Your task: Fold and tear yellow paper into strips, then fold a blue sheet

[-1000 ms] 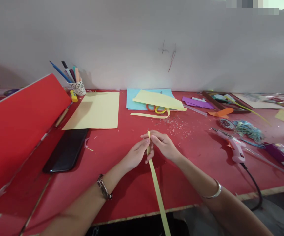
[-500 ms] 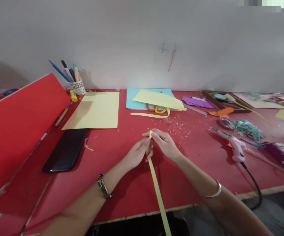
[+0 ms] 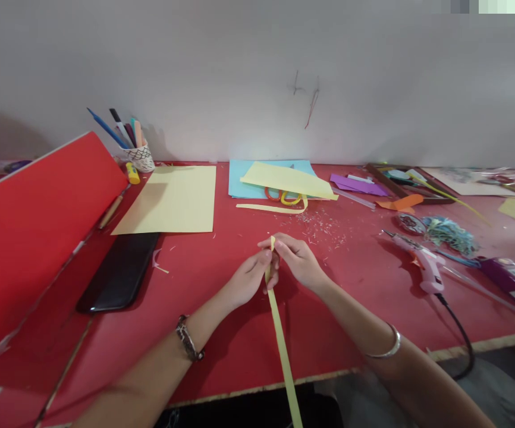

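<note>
A long pale-yellow paper strip (image 3: 283,351) runs from my fingertips down over the table's front edge. My left hand (image 3: 251,275) pinches it near its upper end, thumb on top. My right hand (image 3: 300,260) holds the very tip of the strip between thumb and fingers, where the end looks bent over. The two hands touch or nearly touch around the strip. Beyond them, scissors with red and yellow handles (image 3: 290,198) lie partly under a folded yellow paper (image 3: 288,178). Another narrow yellow strip (image 3: 269,208) curls in front of the scissors.
On the left are a black phone (image 3: 119,273), a yellow sheet (image 3: 177,199), a red board (image 3: 38,238) and a pen cup (image 3: 140,157). A pink glue gun (image 3: 422,264) with its cord, a thread bundle (image 3: 451,233) and a purple power strip (image 3: 511,282) lie right. Paper scraps (image 3: 322,229) litter the middle.
The strip's hanging lower part has swung slightly left. Its tip between my right fingers appears a little more curled. Both hands stay in nearly the same place.
</note>
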`<state>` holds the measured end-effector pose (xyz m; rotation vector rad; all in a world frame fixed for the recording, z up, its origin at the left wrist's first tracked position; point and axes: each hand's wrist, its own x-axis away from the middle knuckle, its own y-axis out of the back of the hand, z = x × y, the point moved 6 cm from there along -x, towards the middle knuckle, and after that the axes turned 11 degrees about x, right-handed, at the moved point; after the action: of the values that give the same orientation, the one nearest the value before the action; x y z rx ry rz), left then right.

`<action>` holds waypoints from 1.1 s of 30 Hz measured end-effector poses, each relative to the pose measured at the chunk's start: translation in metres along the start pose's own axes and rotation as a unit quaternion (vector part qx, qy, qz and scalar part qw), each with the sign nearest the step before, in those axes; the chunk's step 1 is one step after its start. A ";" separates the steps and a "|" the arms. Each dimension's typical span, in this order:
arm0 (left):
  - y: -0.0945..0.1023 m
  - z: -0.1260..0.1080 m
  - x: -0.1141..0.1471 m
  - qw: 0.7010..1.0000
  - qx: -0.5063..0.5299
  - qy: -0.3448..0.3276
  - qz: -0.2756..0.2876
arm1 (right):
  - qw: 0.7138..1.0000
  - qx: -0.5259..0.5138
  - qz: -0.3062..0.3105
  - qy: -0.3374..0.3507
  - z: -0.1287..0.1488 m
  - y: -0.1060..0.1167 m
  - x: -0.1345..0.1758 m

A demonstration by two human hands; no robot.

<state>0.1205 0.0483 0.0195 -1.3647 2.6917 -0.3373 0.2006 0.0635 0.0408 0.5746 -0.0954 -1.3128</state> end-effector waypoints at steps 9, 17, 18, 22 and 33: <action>0.008 0.003 -0.004 0.998 -0.034 -0.005 -0.057 | 0.998 0.017 -0.033 -0.045 -0.006 0.001 0.000; 0.021 0.000 -0.001 0.973 -0.185 -0.043 -0.135 | 0.993 -0.003 -0.075 -0.096 -0.010 0.007 -0.001; 0.021 0.000 -0.001 0.970 -0.201 -0.045 -0.132 | 0.992 -0.012 -0.077 -0.101 -0.010 0.007 -0.001; 0.014 0.001 -0.002 0.976 -0.201 -0.046 -0.073 | 0.991 -0.074 -0.051 -0.103 -0.011 0.004 -0.002; 0.009 -0.003 0.000 0.939 -0.334 -0.063 -0.043 | 0.994 -0.079 -0.015 -0.073 -0.009 0.000 -0.002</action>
<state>0.1130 0.0537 0.0203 -1.5723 2.7457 0.7062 0.2032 0.0680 0.0334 0.3466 -0.1017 -1.3773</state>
